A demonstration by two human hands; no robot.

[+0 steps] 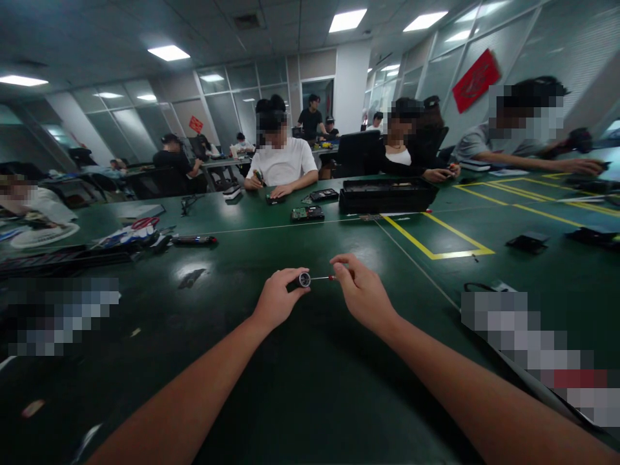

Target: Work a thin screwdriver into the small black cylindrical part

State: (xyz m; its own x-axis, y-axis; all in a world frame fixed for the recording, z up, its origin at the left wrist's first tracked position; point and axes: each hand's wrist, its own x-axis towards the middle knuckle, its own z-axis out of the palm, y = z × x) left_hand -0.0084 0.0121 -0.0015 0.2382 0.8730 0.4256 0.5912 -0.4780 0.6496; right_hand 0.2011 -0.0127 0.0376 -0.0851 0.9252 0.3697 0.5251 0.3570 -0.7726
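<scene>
My left hand (281, 294) is closed around a short black cylinder (304, 279) whose round silver-rimmed end faces me. A thin metal rod (320, 278) with a red end, like a small screwdriver, reaches from beside that rim to my right hand (357, 284). The right fingers are curled, with thumb and index finger near the red end. Whatever part of the rod lies inside the right hand is hidden. I cannot tell whether the rod's left tip enters the cylinder or only passes beside it. Both hands are above the green table (310, 374).
A black open case (387, 197) and a green circuit board device (307, 214) lie ahead. A dark pen-like tool (194, 239) and red-handled scissors (145, 223) are at left. A black box (527, 242) sits at right. A person in a white shirt (285, 165) works opposite.
</scene>
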